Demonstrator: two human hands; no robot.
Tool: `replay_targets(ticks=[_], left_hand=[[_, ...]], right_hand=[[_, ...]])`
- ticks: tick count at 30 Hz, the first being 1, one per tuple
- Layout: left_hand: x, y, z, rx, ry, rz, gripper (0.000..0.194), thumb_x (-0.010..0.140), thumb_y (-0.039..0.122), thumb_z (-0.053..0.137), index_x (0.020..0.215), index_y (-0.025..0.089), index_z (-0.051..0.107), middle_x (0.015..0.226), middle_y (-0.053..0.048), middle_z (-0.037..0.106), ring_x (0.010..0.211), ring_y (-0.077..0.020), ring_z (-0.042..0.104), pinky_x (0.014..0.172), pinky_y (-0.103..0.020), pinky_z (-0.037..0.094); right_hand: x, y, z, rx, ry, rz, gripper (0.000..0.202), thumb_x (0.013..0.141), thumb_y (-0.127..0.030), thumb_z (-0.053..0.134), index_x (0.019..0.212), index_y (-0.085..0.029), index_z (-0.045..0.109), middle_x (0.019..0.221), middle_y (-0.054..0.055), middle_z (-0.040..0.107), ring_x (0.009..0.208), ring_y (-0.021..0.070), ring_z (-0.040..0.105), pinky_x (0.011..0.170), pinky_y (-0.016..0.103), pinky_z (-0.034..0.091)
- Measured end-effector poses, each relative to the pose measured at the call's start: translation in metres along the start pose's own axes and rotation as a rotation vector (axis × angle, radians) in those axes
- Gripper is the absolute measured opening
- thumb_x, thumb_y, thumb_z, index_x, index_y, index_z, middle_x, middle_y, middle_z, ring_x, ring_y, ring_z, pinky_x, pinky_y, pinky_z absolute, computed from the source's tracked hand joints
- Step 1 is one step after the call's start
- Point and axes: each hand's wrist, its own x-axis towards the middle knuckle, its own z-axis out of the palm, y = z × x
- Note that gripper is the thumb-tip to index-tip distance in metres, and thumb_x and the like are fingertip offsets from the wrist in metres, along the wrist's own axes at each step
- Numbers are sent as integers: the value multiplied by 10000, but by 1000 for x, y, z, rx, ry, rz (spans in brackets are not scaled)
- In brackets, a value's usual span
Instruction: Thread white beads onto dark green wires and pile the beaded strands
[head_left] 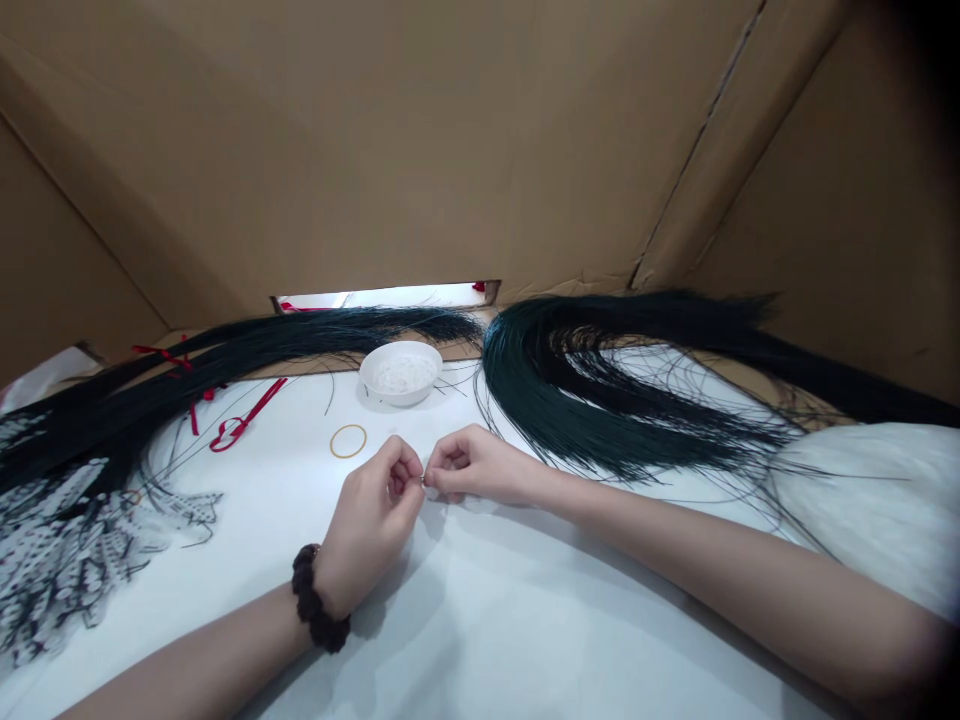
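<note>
My left hand (381, 520), with a dark scrunchie (319, 600) round its wrist, is closed in a pinch. Its fingertips meet those of my right hand (476, 465), also pinched, over the white tabletop (525, 620). A tiny dark bit shows between the two sets of fingertips, too small to name. Just beyond the hands stands a white bowl (401, 372) with small, whitish, clear-looking pieces in it. A yellow rubber band (348, 441) lies flat to the left of the bowl.
Bundles of dark green strands lie at left (247, 345) and, bent round, at right (517, 370). White dotted pieces (67, 550) hang on the left bundle's ends. Near them is a red ribbon (247, 415). White plastic (877, 490) sits at right. Cardboard walls (420, 150) enclose the back.
</note>
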Motion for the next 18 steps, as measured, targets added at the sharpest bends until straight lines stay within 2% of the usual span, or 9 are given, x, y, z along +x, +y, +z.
replay_targets(ticks=[13, 18], left_hand=[[2, -1, 1, 13, -18, 7, 91, 762, 125, 378, 718, 195, 417, 659, 26, 487, 594, -120, 454, 555, -224, 351], [0, 1, 1, 58, -14, 38, 112, 792, 123, 351, 730, 197, 408, 663, 25, 478, 605, -122, 454, 559, -230, 345]], right_hand=[[-2, -1, 3, 9, 44, -27, 104, 691, -200, 551, 633, -115, 535, 528, -15, 514, 482, 66, 482, 475, 174, 384], [-4, -1, 5, -27, 92, -8, 181, 717, -275, 551, 641, -111, 544, 504, -9, 506, 464, 64, 454, 444, 167, 338]])
